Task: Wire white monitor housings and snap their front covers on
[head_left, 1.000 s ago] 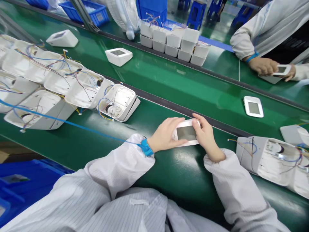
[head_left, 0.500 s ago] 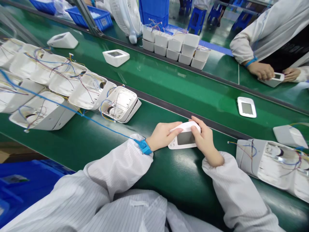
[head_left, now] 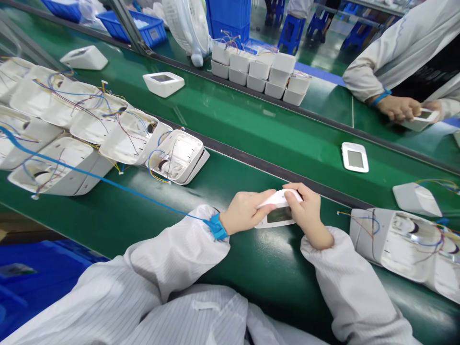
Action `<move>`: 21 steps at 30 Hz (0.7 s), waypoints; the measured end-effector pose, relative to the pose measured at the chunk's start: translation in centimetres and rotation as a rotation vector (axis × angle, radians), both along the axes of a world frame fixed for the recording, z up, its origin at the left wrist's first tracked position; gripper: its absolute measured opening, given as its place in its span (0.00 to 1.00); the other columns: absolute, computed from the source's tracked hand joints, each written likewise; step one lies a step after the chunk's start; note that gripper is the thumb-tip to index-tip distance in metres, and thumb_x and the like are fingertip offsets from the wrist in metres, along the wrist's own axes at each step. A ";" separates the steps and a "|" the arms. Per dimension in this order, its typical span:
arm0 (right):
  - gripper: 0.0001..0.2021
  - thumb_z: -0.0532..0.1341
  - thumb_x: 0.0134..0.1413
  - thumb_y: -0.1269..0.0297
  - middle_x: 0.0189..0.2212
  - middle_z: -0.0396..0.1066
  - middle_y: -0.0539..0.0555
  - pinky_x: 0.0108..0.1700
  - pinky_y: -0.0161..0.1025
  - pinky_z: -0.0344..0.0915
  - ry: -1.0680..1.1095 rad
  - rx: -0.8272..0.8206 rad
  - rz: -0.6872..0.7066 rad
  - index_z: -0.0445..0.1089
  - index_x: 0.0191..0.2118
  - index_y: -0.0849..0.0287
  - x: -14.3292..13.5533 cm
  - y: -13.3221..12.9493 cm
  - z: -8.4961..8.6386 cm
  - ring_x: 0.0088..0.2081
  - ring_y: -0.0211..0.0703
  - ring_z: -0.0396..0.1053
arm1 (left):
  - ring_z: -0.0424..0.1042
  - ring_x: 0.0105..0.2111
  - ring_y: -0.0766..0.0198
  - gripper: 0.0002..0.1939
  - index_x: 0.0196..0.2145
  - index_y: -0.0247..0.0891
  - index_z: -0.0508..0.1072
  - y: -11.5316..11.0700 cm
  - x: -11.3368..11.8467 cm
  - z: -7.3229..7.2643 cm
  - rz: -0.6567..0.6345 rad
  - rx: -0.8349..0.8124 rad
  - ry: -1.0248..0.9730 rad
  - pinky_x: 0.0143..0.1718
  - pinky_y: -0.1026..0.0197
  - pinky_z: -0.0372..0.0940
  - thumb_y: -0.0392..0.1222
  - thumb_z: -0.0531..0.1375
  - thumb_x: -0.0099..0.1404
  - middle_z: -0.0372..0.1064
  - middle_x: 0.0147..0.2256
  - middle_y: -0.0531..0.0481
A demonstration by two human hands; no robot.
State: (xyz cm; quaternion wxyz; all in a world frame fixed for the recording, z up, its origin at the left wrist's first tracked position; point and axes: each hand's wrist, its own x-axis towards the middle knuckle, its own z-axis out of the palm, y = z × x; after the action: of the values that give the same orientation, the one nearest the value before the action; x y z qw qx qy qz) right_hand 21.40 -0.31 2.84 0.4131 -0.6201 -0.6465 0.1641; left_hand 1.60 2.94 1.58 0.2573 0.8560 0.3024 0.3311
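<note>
even pressure, two thumbs on the frame

the white plastic rectangular case point(head_left: 279, 213) with its dark grey screen point(head_left: 281, 215) is right in front of you, over the glossy dark green tabletop point(head_left: 251, 268). its front slopes towards you; whether its lower edge touches the surface, i cannot tell.

your left hand point(head_left: 244, 212) pinches the left end, thumb across the front and fingers along the upper edge. your right hand point(head_left: 307, 211) pinches the right end, thumb near the upper corner and fingers round the far side — their tips are hidden.

to handle it well, share the squeeze equally between both ends, so the case is less likely to twist. bear on the white frame rather than the screen, which probably marks easily. a low hold over the tabletop would make any slip gentler.

mind the bright blue strap point(head_left: 217, 226) on your left wrist: its thin blue cord point(head_left: 143, 195) trails left, across your view of the open white plastic shells with coloured wires point(head_left: 179, 155). small wrist turns look safer than wide sweeps — a tug might snag a wire. another open white shell point(head_left: 406, 239) sits well apart, right of your right hand.
</note>
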 end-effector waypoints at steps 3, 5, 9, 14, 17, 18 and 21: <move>0.22 0.53 0.63 0.49 0.49 0.76 0.59 0.50 0.48 0.70 0.042 -0.006 -0.009 0.69 0.54 0.58 -0.1 0.3 -0.8 0.48 0.51 0.75 | 0.78 0.39 0.60 0.21 0.53 0.38 0.73 0.9 0.1 -0.4 0.063 -0.196 -0.102 0.41 0.61 0.70 0.51 0.52 0.71 0.79 0.42 0.47; 0.26 0.52 0.63 0.47 0.52 0.73 0.62 0.51 0.49 0.69 -0.018 -0.043 0.000 0.65 0.58 0.60 0.0 0.5 -1.3 0.51 0.53 0.73 | 0.78 0.42 0.59 0.20 0.50 0.38 0.75 1.3 0.2 -0.7 0.149 -0.329 -0.179 0.43 0.61 0.70 0.52 0.53 0.70 0.78 0.45 0.47; 0.27 0.53 0.61 0.42 0.42 0.78 0.60 0.44 0.47 0.72 -0.163 -0.113 0.000 0.71 0.52 0.60 0.7 1.0 -1.8 0.41 0.54 0.77 | 0.78 0.39 0.60 0.21 0.51 0.37 0.75 1.2 0.3 -1.0 0.167 -0.441 -0.205 0.40 0.62 0.69 0.52 0.53 0.70 0.79 0.44 0.48; 0.29 0.55 0.58 0.39 0.43 0.78 0.60 0.43 0.46 0.72 -0.119 -0.063 -0.001 0.71 0.51 0.59 1.3 1.1 -2.2 0.41 0.54 0.77 | 0.77 0.42 0.60 0.21 0.53 0.39 0.73 0.8 0.3 -1.0 0.126 -0.401 -0.194 0.43 0.61 0.68 0.51 0.53 0.70 0.78 0.46 0.49; 0.29 0.53 0.60 0.40 0.47 0.77 0.59 0.48 0.47 0.70 0.004 -0.062 0.013 0.70 0.54 0.58 1.2 1.2 -2.8 0.46 0.54 0.75 | 0.77 0.43 0.58 0.20 0.51 0.39 0.75 1.3 0.4 -1.1 0.166 -0.430 -0.226 0.45 0.60 0.68 0.51 0.54 0.69 0.78 0.47 0.47; 0.29 0.52 0.61 0.41 0.49 0.76 0.60 0.49 0.48 0.70 0.066 -0.059 0.017 0.70 0.55 0.58 1.2 1.3 -3.0 0.48 0.54 0.74 | 0.76 0.44 0.58 0.20 0.51 0.38 0.75 1.5 0.4 -1.2 0.181 -0.451 -0.252 0.46 0.59 0.68 0.51 0.55 0.69 0.78 0.47 0.47; 0.32 0.51 0.61 0.40 0.51 0.74 0.61 0.50 0.49 0.69 0.287 -0.022 0.039 0.66 0.59 0.59 1.0 1.6 -3.4 0.50 0.53 0.73 | 0.76 0.44 0.57 0.21 0.50 0.36 0.75 2.1 0.4 -1.4 0.239 -0.523 -0.403 0.45 0.59 0.69 0.53 0.54 0.69 0.77 0.47 0.44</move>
State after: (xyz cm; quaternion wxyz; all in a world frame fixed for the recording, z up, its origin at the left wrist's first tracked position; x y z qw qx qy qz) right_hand 22.44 1.26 -0.58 0.4912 -0.5821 -0.5908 0.2663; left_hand 2.04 5.08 0.17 0.4818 0.6372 0.4180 0.4326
